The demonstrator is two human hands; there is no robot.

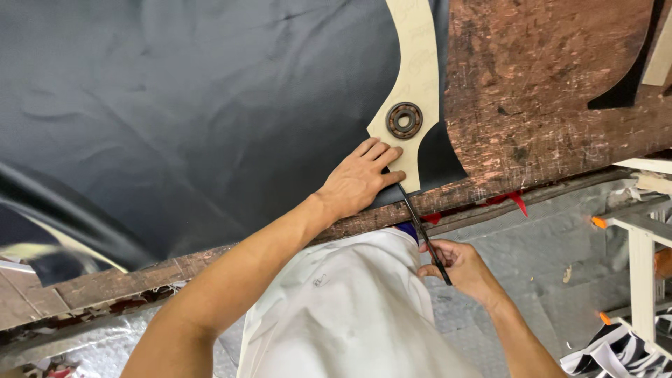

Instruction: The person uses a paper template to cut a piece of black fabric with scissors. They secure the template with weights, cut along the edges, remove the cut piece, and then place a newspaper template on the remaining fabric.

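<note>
Firmly, a tan template (418, 77) is pressed flat on black leather (182, 119) by the spread left hand (360, 180); a knife (422, 229) is pinched in the right hand (462, 267). The blade is best kept tight against the template's edge.

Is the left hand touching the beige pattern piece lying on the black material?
Touching. The head view shows the left hand pressed flat, fingertips overlapping the lower end of the beige pattern piece, just below the round bearing.

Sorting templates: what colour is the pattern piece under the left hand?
Pale cream pattern piece, head view.
</note>
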